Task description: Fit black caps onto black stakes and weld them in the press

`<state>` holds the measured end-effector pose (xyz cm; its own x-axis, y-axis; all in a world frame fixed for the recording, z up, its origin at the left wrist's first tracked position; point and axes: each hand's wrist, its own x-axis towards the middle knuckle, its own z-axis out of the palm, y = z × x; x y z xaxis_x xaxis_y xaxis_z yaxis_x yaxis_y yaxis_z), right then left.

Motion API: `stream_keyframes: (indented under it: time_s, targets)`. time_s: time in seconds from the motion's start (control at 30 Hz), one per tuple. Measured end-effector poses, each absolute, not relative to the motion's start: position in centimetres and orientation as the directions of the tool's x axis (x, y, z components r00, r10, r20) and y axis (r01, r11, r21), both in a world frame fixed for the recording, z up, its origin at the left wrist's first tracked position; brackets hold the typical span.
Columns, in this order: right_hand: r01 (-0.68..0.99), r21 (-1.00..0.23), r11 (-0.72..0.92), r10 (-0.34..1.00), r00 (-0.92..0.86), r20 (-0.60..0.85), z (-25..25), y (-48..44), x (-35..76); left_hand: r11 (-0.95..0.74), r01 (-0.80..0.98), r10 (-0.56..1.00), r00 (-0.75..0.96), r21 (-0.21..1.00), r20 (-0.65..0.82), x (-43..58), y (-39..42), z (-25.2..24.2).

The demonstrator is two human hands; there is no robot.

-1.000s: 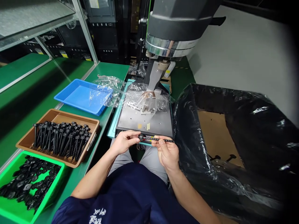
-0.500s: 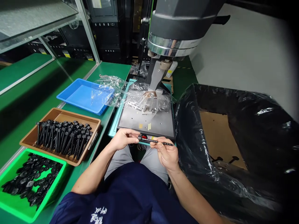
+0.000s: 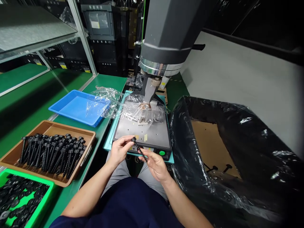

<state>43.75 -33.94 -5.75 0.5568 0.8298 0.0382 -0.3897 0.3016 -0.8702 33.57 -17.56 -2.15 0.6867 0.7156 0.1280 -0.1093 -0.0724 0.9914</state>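
A black ribbed plastic rod with a wider head (image 3: 137, 145) slants between my hands, over the front edge of the machine's base plate. At its upper end, by the head, my left hand (image 3: 119, 151) pinches it with thumb and fingers. My right hand (image 3: 155, 165) grips the lower part of the shaft, and its fingers hide some of that end. Many similar rods lie bunched, heads up and back, in a brown tray (image 3: 51, 127) on the left. In front of my hands stands the press-like machine (image 3: 163, 60), its tip above a metal fixture (image 3: 143, 117).
Beside the brown tray are a blue tray (image 3: 68, 106) and a green bin (image 3: 51, 193) of small black round parts. Clear plastic film (image 3: 106, 95) drapes from the blue tray onto the base plate. A bin lined with black plastic (image 3: 182, 142), with black rods inside, stands at right.
The rod has turned from nearly level to a steep slant, its head now up at the left. Both hands have shifted left in view; the right hand sits lower, and the camera view has tilted.
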Motion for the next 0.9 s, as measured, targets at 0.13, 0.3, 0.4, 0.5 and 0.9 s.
stream_keyframes:
  time_s: [0.13,0.3,0.4,0.5,0.9]
  targets:
    - [-0.340,-0.919,0.201,0.871,0.492,0.009,-5.0,-32.3,45.5,-0.141,-0.073,0.581,0.802,0.987,0.142,33.8,-16.7,-1.1]
    - [-0.484,-0.858,0.175,0.861,0.497,-0.105,-4.0,-28.4,46.0,-0.182,-0.117,0.539,0.818,0.976,0.198,34.9,-16.8,-0.8]
    - [-0.573,-0.801,0.175,0.883,0.451,-0.131,-3.8,-26.4,46.5,-0.203,-0.113,0.587,0.780,0.973,0.214,35.6,-16.2,-1.4]
    - [-0.580,-0.793,0.185,0.868,0.475,-0.144,-4.1,-24.3,47.5,-0.062,-0.106,0.685,0.719,0.992,0.119,36.7,-14.8,-2.2]
    - [0.176,-0.972,0.158,0.424,0.877,0.227,-3.7,-19.0,54.7,0.773,-0.257,0.541,0.744,0.580,-0.391,43.0,-9.1,-2.5]
